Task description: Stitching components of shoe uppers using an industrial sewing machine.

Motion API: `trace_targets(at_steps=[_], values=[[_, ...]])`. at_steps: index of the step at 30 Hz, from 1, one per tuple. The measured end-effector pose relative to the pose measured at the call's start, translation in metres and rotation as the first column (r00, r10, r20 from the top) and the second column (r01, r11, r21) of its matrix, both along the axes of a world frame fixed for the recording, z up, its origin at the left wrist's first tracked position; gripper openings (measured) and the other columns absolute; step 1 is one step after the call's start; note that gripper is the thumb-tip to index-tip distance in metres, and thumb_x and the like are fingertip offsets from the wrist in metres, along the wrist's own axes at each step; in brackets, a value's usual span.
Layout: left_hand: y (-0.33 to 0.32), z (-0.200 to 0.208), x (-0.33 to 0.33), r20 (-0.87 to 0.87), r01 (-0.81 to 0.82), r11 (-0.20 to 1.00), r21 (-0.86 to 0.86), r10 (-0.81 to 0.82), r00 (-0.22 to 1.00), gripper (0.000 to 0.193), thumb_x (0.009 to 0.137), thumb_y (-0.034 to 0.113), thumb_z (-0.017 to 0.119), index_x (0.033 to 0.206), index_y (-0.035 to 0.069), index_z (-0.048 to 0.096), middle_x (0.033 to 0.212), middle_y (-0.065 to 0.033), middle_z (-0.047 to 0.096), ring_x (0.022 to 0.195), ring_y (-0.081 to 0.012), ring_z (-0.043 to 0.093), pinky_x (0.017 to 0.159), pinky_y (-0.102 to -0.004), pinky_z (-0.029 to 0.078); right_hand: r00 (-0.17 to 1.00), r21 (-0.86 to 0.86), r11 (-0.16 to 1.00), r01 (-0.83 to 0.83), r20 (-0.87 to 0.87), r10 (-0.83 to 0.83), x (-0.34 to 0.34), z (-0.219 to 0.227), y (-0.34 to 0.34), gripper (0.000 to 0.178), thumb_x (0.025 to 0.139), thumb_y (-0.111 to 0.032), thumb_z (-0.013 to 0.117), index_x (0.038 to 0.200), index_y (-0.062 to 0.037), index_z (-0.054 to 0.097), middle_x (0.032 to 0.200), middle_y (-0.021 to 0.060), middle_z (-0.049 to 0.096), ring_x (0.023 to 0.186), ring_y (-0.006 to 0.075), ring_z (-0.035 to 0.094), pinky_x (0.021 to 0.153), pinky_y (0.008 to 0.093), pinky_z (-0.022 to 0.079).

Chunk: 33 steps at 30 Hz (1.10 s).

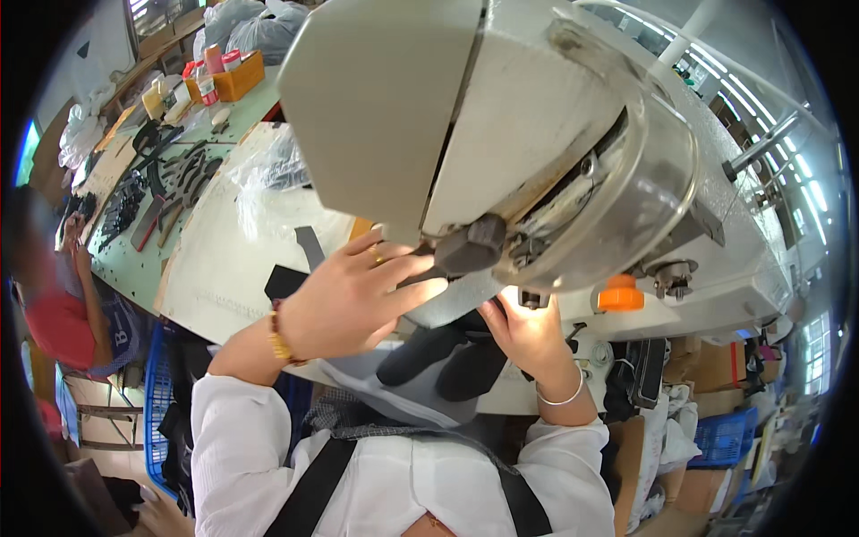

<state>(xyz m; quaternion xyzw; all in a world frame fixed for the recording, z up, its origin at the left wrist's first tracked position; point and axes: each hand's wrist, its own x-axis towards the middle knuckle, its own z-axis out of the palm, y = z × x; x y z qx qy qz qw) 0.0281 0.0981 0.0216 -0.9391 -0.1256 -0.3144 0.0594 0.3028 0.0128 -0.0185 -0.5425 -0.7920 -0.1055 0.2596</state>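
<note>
A large grey sewing machine point(385, 107) looms over the work. My left hand point(353, 291) is stretched out with fingers apart, their tips at a dark rounded knob-like part point(472, 246) under the machine head; whether they press on it I cannot tell. My right hand point(528, 333) lies under the lit needle area, thumb beside dark material; its other fingertips are hidden by the machine. Between my hands, black padded rounded pieces point(420, 353) on grey material point(385, 394) hang over the front edge toward my lap.
An orange knob point(620, 294) sticks out at the machine's right. Clear plastic point(273, 183) lies on the white tabletop point(210, 268). On the left, a green table point(130, 259) carries dark strips and an orange box point(237, 79); a person in red sits there. Blue baskets point(720, 438) stand low down.
</note>
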Motion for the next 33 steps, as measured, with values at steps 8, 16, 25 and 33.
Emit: trace_targets(at_steps=[8, 16, 25, 33], values=[[-0.125, 0.055, -0.030, 0.964, 0.995, 0.027, 0.097, -0.250, -0.088, 0.030, 0.099, 0.018, 0.068, 0.126, 0.013, 0.057, 0.119, -0.0136, 0.049, 0.103, -0.0287, 0.056, 0.073, -0.0462, 0.068, 0.989, -0.148, 0.987, -0.062, -0.142, 0.041, -0.021, 0.037, -0.019, 0.052, 0.093, -0.042, 0.076, 0.104, 0.0080, 0.067, 0.118, 0.0465, 0.056, 0.114, 0.0583, 0.054, 0.102, 0.0555, 0.045], [-0.141, 0.082, -0.027, 0.985, 0.961, -0.276, -0.031, -0.172, -0.017, 0.037, 0.105, 0.013, 0.062, 0.142, 0.016, 0.059, 0.127, -0.0124, 0.047, 0.117, -0.0277, 0.055, 0.081, -0.0445, 0.069, 0.920, -0.026, 1.000, -0.015, -0.391, 0.004, -0.035, 0.017, -0.015, 0.034, 0.093, -0.023, 0.079, 0.099, 0.0054, 0.063, 0.107, 0.0290, 0.057, 0.104, 0.0459, 0.054, 0.094, 0.0522, 0.045], [-0.150, 0.075, -0.032, 0.991, 0.960, -0.278, -0.026, -0.130, -0.011, 0.035, 0.107, 0.015, 0.060, 0.141, 0.021, 0.060, 0.125, -0.0116, 0.047, 0.112, -0.0272, 0.058, 0.080, -0.0412, 0.068, 0.860, 0.001, 0.996, -0.091, -0.505, 0.079, -0.039, 0.012, -0.017, 0.014, 0.082, -0.007, 0.077, 0.092, -0.0015, 0.069, 0.112, 0.0171, 0.066, 0.113, 0.0386, 0.058, 0.103, 0.0488, 0.040], [-0.108, 0.026, -0.022, 0.919, 0.937, 0.339, -0.084, -0.337, 0.204, 0.026, 0.085, 0.006, 0.074, 0.108, 0.008, 0.062, 0.102, -0.0139, 0.058, 0.093, -0.0316, 0.062, 0.073, -0.0462, 0.061, 0.939, 0.250, 0.918, -0.308, -0.075, 0.335, -0.054, 0.037, -0.041, 0.018, 0.073, -0.010, 0.074, 0.090, -0.0091, 0.071, 0.104, 0.0004, 0.076, 0.102, 0.0190, 0.071, 0.109, 0.0548, 0.039]])
